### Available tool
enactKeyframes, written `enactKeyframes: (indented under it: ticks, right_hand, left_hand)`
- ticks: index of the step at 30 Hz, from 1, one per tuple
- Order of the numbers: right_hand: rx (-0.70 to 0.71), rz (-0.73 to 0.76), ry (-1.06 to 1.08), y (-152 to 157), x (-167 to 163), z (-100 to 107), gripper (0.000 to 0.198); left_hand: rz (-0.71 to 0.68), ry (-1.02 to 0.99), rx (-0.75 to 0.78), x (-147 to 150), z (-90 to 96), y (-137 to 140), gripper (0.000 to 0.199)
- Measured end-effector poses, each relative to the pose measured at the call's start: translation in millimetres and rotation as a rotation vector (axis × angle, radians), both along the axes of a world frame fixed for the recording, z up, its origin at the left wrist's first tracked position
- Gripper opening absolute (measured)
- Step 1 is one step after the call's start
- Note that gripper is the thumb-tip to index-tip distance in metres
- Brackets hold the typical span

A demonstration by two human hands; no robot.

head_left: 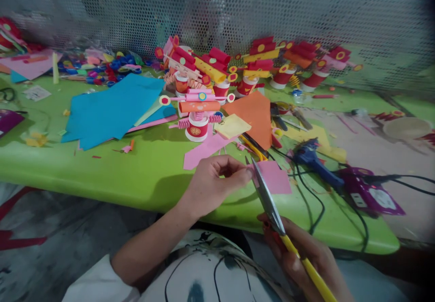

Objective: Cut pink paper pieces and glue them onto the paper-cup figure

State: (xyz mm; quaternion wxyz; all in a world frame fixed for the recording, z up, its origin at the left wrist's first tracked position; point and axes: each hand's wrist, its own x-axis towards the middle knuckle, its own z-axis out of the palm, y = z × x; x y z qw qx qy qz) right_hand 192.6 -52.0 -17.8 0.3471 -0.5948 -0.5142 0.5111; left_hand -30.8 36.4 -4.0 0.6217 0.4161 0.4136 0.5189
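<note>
My left hand (219, 179) is closed, thumb and fingertips pinched at the left end of a piece of pink paper (275, 178). Slightly parted blades of the scissors (270, 202) cross in front of that end, pointing up and away from me. Around their yellow handles my right hand (301, 252) is wrapped, low at the table's front edge. Part of the paper is hidden behind the blades. A finished paper-and-cup figure (197, 127) with coiled pink arms stands beyond my left hand. Close to it lie a pink paper strip (207, 150) and pale yellow paper (234, 126).
On the right are a blue glue gun (317, 161), its black cords and a purple power strip (370, 191). Large blue sheets (112, 107) lie left, an orange sheet (253, 114) centre. Several similar figures (248, 84) line the back by a perforated metal panel (217, 16).
</note>
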Motion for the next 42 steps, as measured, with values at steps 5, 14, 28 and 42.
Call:
enactKeyframes:
  ticks: [5,14,28,42]
  right_hand:
    - [0.014,0.036,0.022,3,9,-8,0.062]
    - [-0.024,-0.064,0.070,0,0,-4,0.063]
    - [0.043,0.033,0.042,4,12,-15,0.056]
    - [-0.038,-0.098,0.062,-1,-9,1,0.073]
  left_hand:
    - [-0.001,-0.010,0.001,0,1.8,0,0.017]
    - [0.014,0.007,-0.005,0,2.7,-1,0.017]
    - [-0.008,-0.039,-0.001,3,2.6,-3,0.024]
    - [0.010,-0.066,-0.068,5,-0.4,-4,0.026]
